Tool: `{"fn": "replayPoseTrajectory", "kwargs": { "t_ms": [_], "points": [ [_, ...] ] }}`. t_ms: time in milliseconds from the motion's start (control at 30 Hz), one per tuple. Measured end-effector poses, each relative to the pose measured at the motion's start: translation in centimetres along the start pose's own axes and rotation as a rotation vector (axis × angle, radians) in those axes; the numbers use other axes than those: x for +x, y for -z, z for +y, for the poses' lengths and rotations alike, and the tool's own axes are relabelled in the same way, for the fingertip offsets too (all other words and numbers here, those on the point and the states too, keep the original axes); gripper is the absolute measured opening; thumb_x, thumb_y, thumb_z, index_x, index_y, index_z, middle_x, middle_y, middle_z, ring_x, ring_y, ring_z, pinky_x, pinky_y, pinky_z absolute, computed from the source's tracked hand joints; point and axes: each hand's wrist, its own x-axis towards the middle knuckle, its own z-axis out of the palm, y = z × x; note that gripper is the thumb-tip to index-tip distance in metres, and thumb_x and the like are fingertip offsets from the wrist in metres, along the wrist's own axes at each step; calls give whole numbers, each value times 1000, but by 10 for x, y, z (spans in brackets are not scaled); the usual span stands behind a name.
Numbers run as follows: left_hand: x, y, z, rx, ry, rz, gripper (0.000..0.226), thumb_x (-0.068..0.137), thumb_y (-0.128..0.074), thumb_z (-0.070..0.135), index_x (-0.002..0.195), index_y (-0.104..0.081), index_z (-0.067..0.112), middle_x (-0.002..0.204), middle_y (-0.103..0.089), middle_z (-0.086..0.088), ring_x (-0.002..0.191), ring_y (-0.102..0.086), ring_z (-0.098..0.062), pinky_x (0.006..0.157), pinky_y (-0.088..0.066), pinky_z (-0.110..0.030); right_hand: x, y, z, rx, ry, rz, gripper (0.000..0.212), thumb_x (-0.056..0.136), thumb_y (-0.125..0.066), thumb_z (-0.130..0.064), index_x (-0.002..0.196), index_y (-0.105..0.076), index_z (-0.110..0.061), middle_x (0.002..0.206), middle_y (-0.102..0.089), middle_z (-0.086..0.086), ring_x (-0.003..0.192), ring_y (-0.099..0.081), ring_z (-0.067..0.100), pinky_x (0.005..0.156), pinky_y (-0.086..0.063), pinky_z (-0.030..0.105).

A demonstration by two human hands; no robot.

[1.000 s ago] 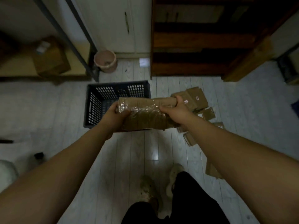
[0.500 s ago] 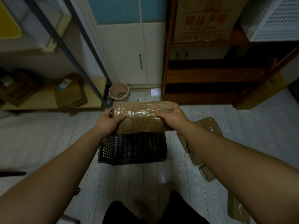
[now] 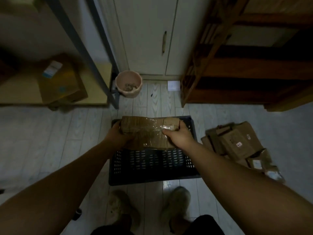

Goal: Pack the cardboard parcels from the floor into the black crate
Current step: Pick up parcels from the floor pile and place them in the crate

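I hold a flat cardboard parcel wrapped in clear tape over the black crate. My left hand grips its left end and my right hand grips its right end, thumb on top. The parcel hangs above the far half of the crate, whose slotted near wall shows below it. The parcel and my hands hide the crate's inside. A heap of other cardboard parcels lies on the floor right of the crate.
A pink pot stands on the floor beyond the crate, by a metal rack leg. A box sits on the low shelf at left. A wooden shelf unit stands at right. My shoes are just before the crate.
The parcel has come down and nearer, now low over the crate. The view has tilted down, so the crate and my shoes sit closer beneath me.
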Motion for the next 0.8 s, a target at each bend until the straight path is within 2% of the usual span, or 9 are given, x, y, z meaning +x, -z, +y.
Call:
{"fn": "replayPoseTrajectory", "kwargs": {
  "t_ms": [67, 133, 267, 333, 400, 533, 633, 700, 800],
  "points": [
    [41, -10, -40, 22, 23, 26, 75, 75, -75, 17, 139, -34, 13, 133, -48, -13, 118, -51, -33, 97, -46, -53, 42, -17, 30, -57, -16, -19, 70, 73, -78, -28, 133, -43, -25, 122, -58, 3, 106, -58, 21, 91, -51, 37],
    [83, -27, -83, 38, 49, 53, 77, 77, -74, 19, 141, -32, 13, 136, -46, -15, 120, -49, -34, 98, -45, -53, 86, -31, 65, -113, -25, -45, 75, 72, -78, -27, 136, -40, -26, 122, -58, 5, 109, -57, 24, 94, -49, 40],
    [165, -59, -172, 101, 61, 90, 82, 76, -75, 23, 142, -26, 16, 138, -44, -13, 122, -47, -32, 101, -43, -50, 176, -66, 148, -143, -34, -75, 72, 71, -79, -21, 133, -41, -24, 117, -59, 4, 101, -59, 20, 79, -52, 30],
    [205, -74, -212, 108, 40, 80, 88, 76, -75, 19, 145, -19, 15, 144, -37, -12, 129, -41, -31, 107, -37, -47, 220, -87, 186, -140, -34, -84, 74, 72, -78, -20, 136, -39, -23, 120, -58, 5, 102, -58, 21, 78, -53, 30],
    [242, -85, -244, 161, 47, 78, 89, 80, -71, 13, 147, -13, 12, 149, -29, -14, 135, -33, -30, 111, -30, -38, 258, -106, 219, -142, -16, -90, 64, 76, -75, -20, 132, -43, -22, 123, -58, 7, 104, -57, 22, 83, -51, 29],
    [301, -94, -290, 315, 106, 173, 95, 72, -78, 13, 144, -17, 1, 148, -30, -21, 133, -33, -36, 109, -30, -41, 314, -134, 266, -217, 16, -132, 50, 92, -58, -22, 138, -40, -14, 135, -50, 8, 109, -51, 17, 89, -39, 16],
    [331, -95, -307, 444, 100, 114, 111, 73, -77, 32, 149, 2, 15, 154, -12, -18, 139, -22, -35, 112, -25, -39, 348, -151, 289, -229, -77, -174, 42, 101, -41, -19, 139, -37, -3, 145, -38, 16, 128, -40, 29, 104, -28, 26],
    [344, -96, -316, 547, 82, 72, 115, 72, -76, 41, 148, 10, 28, 157, -1, -11, 142, -13, -34, 113, -22, -41, 361, -161, 303, -240, -69, -144, 44, 100, -43, -14, 140, -33, -1, 146, -35, 17, 131, -36, 30, 107, -24, 28],
    [349, -97, -325, 611, 88, 63, 111, 72, -74, 46, 146, 9, 37, 156, 6, -9, 141, -9, -38, 110, -26, -46, 365, -166, 317, -196, 18, -77, 53, 96, -51, -20, 144, -31, -10, 148, -35, 13, 132, -37, 27, 113, -25, 35]
  ]
}}
